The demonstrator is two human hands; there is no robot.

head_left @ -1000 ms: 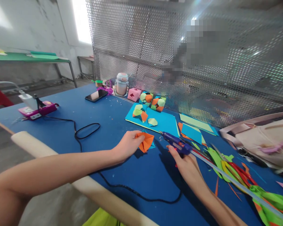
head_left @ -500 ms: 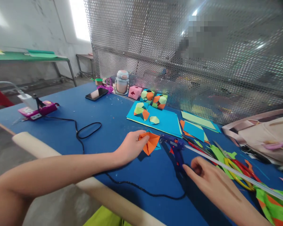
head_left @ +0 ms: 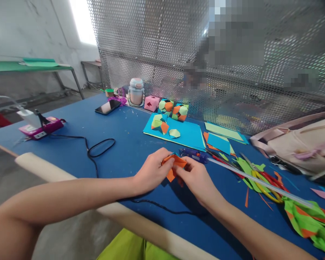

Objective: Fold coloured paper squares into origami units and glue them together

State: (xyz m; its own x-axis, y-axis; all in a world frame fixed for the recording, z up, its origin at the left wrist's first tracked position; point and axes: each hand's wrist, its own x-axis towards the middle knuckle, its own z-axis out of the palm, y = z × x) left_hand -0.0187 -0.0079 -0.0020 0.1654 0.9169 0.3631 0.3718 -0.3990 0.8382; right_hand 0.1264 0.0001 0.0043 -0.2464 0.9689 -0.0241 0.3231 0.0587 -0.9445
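Between my two hands is a folded orange paper piece (head_left: 171,174) with a bit of blue paper showing at its top. My left hand (head_left: 154,169) pinches it from the left, thumb on the near face. From the right, my right hand (head_left: 196,178) grips the other edge with thumb and fingers; part of the piece is hidden behind them. Just beyond my right hand lies a purple glue gun (head_left: 194,155) with a long clear glue stick (head_left: 249,176) running out of its back to the right. Its handle is hidden by my hand.
Blue sheets (head_left: 185,135) bear folded green and orange pieces. Scissors (head_left: 271,191) and paper scraps lie right, near a pale bag (head_left: 303,144). Along the perforated screen (head_left: 157,43) stand a bottle (head_left: 136,93) and paper balls (head_left: 180,112). A black cord (head_left: 162,206) crosses the table to a power strip (head_left: 42,128).
My right hand has left the glue gun's handle and moved left onto the orange paper piece. The glue gun now lies on the table. My left hand keeps its hold.
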